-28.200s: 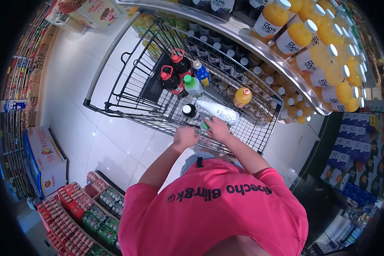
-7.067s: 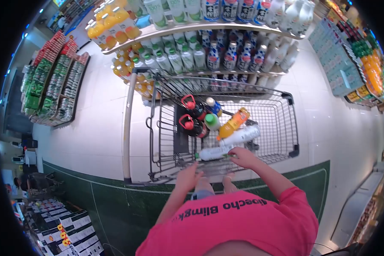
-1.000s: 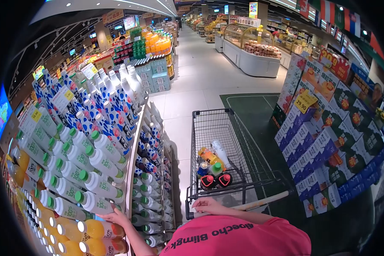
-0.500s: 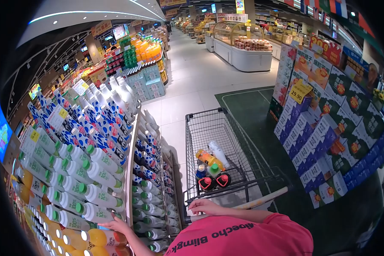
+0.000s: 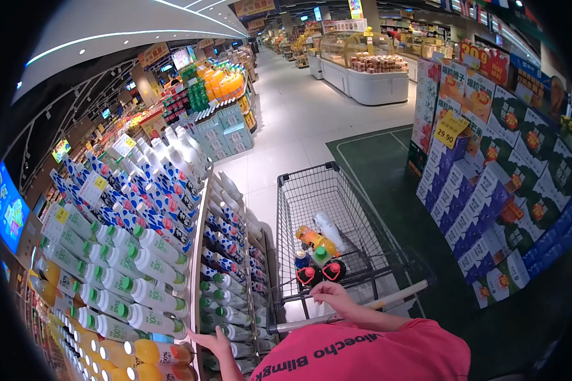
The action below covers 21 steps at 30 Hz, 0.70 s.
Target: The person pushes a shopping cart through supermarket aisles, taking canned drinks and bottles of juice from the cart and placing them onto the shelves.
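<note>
My left hand is open, thumb up and fingers stretched toward the shelf edge. It is beside white bottles with green caps and orange juice bottles, and grips none of them. My right hand hovers over the near end of the shopping cart, by its handle, fingers loosely bent with nothing visible in them. Inside the cart lie an orange drink bottle, a pale bottle, a green-capped bottle and two dark bottles with red handles.
Blue-spotted milk bottles fill the display behind the green-capped ones. Stacked drink cartons with a price sign stand at right. Ahead, a pale aisle floor runs past a white display counter.
My left hand has drawn back rightward from the bottles to the shelf edge. My right hand has moved right and slightly up, over the cart's near end.
</note>
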Motion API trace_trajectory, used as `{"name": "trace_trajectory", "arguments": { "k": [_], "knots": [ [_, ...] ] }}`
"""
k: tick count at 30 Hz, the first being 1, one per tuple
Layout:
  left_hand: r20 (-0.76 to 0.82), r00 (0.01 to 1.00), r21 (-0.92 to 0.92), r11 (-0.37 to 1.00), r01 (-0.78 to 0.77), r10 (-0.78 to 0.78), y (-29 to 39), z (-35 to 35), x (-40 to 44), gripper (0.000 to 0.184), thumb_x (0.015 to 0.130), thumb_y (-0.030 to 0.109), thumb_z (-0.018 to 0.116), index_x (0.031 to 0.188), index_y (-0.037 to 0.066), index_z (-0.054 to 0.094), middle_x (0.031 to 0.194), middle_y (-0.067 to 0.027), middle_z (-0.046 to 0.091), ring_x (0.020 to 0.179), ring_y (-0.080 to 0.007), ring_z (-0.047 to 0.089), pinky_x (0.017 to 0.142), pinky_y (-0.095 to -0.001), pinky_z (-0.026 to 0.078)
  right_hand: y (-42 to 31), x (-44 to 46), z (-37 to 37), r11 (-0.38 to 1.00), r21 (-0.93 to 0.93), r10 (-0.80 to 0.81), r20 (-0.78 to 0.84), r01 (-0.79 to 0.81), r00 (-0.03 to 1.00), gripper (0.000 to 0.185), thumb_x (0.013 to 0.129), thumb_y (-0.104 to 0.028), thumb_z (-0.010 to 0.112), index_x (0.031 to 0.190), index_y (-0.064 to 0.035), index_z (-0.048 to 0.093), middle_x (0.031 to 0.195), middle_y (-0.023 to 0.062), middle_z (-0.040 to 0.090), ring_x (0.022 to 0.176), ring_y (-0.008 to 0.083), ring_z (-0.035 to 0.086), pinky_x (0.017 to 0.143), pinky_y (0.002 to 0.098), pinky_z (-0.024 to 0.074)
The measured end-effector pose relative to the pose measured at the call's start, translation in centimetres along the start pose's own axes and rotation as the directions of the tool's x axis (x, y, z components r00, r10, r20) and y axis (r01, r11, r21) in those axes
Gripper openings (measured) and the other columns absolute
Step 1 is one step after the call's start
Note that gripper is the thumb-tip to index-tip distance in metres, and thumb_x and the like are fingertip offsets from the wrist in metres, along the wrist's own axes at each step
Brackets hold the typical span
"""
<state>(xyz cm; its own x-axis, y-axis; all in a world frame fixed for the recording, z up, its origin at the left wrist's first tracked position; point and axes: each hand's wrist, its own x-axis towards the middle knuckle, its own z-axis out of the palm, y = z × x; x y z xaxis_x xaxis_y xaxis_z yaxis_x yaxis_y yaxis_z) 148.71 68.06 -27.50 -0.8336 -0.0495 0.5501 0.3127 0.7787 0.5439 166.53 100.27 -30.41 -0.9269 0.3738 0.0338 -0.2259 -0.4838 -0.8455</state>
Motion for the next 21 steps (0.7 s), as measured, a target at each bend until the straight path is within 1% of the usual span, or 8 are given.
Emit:
{"name": "trace_trajectory", "arguments": {
  "k": [4,5,7,9,11,14,16,21],
  "knots": [
    [0.246,0.96,-0.405,0.914,-0.021,0.131,6.2,1.8,-3.2,0.078,0.07,0.0,0.06,0.136,-0.007,0.019,0.135,-0.0248,0.026,0.128,-0.0361,0.029,0.11,-0.0423,0.019,-1.0,-0.2,-5.0,0.978,-0.203,0.038,-0.061,-0.05,0.997,0.011,0.085,-0.004,0.059,0.095,-0.0023,0.061,0.082,0.0005,0.061,0.074,0.0069,0.057,0.067,0.0224,0.048],
    [0.358,0.928,-0.37,0.928,0.041,0.102,8.8,1.7,-4.0,0.073,0.072,0.001,0.06,0.134,-0.007,0.023,0.131,-0.0241,0.031,0.125,-0.0348,0.034,0.109,-0.0414,0.023,-1.3,-0.4,-6.0,0.958,-0.272,0.071,-0.07,-0.087,0.995,0.011,0.085,-0.005,0.059,0.096,-0.0021,0.061,0.082,0.0006,0.061,0.074,0.007,0.058,0.067,0.0225,0.0483],
    [0.433,0.852,-0.381,0.916,-0.123,0.294,12.0,2.5,-6.3,0.06,0.075,0.002,0.06,0.129,-0.006,0.035,0.12,-0.0212,0.045,0.11,-0.0316,0.049,0.097,-0.0384,0.038,-2.1,-1.0,-8.0,0.935,-0.339,0.105,-0.026,-0.108,0.994,0.014,0.084,-0.01,0.062,0.095,-0.0022,0.063,0.081,0.0032,0.063,0.074,0.0101,0.061,0.069,0.0252,0.0502],
    [0.594,0.698,-0.47,0.877,-0.103,0.4,14.5,3.6,-8.4,0.051,0.076,0.004,0.063,0.123,-0.001,0.045,0.098,-0.0123,0.058,0.085,-0.0209,0.058,0.078,-0.0324,0.047,-5.0,-2.4,-8.7,0.769,-0.639,0.06,0.012,-0.038,0.998,0.015,0.083,-0.012,0.063,0.094,-0.003,0.064,0.081,0.0042,0.064,0.075,0.0111,0.061,0.069,0.0263,0.0496],
    [0.713,0.597,-0.387,0.916,-0.103,0.368,16.9,3.9,-10.6,0.046,0.077,0.011,0.065,0.12,0.002,0.05,0.088,-0.0122,0.061,0.08,-0.0278,0.06,0.074,-0.0364,0.048,-7.4,-3.5,-10.1,0.641,-0.766,0.032,0.091,0.05,0.995,0.017,0.081,-0.018,0.066,0.091,-0.0044,0.067,0.079,0.0065,0.065,0.074,0.0137,0.062,0.07,0.0288,0.0499],
    [0.524,0.586,-0.448,0.785,-0.428,0.618,18.0,3.9,-12.2,0.019,0.077,0.009,0.064,0.095,0.003,0.063,0.079,-0.0107,0.061,0.072,-0.0292,0.058,0.066,-0.0394,0.045,-8.4,-4.3,-13.6,0.531,-0.846,0.084,0.105,0.045,0.991,0.019,0.079,-0.021,0.066,0.089,-0.0046,0.067,0.075,0.0067,0.065,0.069,0.0159,0.062,0.065,0.0295,0.0497],
    [0.486,0.644,-0.442,0.802,-0.402,0.591,17.7,4.2,-13.1,0.011,0.077,0.009,0.064,0.087,0.005,0.065,0.078,-0.0092,0.06,0.073,-0.0294,0.057,0.066,-0.0388,0.043,-8.3,-5.1,-14.8,0.462,-0.886,0.165,0.059,-0.024,0.984,0.019,0.079,-0.023,0.066,0.087,-0.0055,0.068,0.072,0.0067,0.064,0.065,0.0178,0.062,0.062,0.0314,0.0493],
    [0.489,0.643,-0.357,0.808,-0.469,0.589,17.6,4.1,-13.7,0.01,0.079,0.013,0.063,0.088,0.009,0.067,0.085,-0.006,0.06,0.083,-0.0265,0.056,0.075,-0.0383,0.041,-8.3,-5.1,-13.2,0.338,-0.929,0.244,0.244,0.154,0.938,0.02,0.077,-0.027,0.06,0.084,-0.0098,0.067,0.072,0.0093,0.065,0.068,0.0275,0.063,0.061,0.0381,0.0496]
  ]
}}
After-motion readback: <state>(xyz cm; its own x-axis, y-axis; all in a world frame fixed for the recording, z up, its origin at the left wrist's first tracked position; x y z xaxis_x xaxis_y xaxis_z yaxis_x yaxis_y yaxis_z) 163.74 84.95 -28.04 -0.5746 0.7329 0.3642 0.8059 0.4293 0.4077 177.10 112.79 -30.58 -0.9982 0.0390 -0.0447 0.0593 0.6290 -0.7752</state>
